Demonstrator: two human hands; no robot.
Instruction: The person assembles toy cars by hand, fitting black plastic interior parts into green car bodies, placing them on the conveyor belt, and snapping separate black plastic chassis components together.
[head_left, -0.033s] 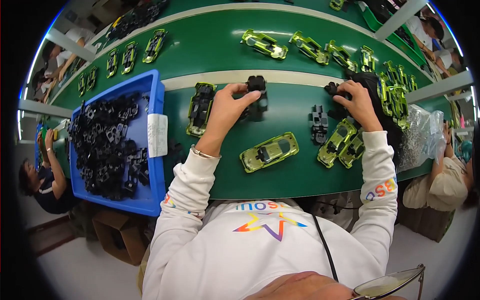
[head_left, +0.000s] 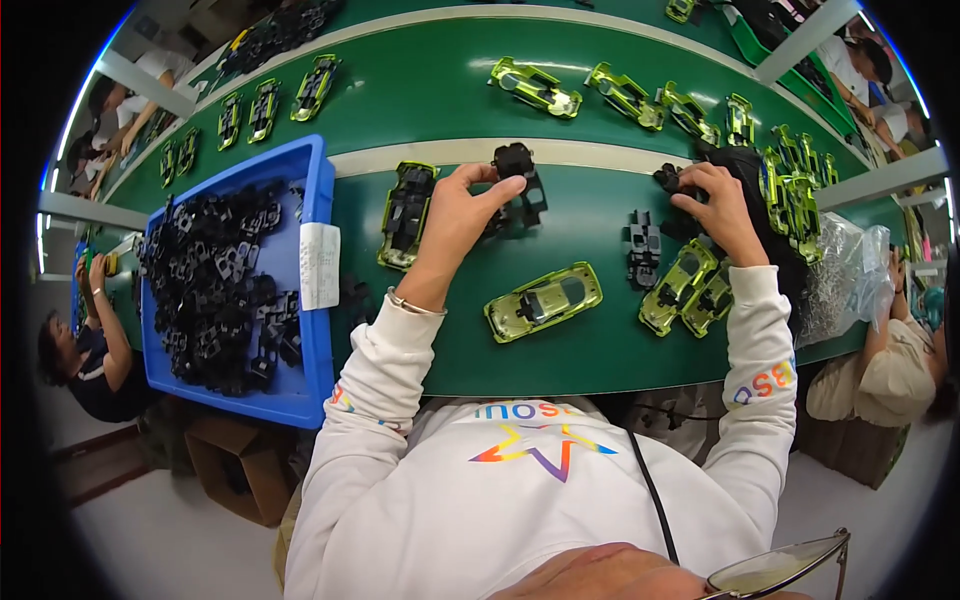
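Observation:
My left hand is closed on a black toy car chassis, pinched between thumb and fingers above the green table; part of it is hidden by the hand. To the right, the fingers of my right hand are closed on a small black plastic part beside a dark pile. A lime-green toy car body lies between my forearms. Left of my left hand is another green body with black parts inside. Under my right hand lie a black chassis and two green bodies.
A blue bin full of black plastic parts stands at my left. Beyond a pale ledge, several green car bodies rest on a green belt. A clear plastic bag is at the right. Other people sit along both sides.
The chassis in my left hand has tilted slightly. The whole view has shifted a little; my right hand keeps its place over the small black part.

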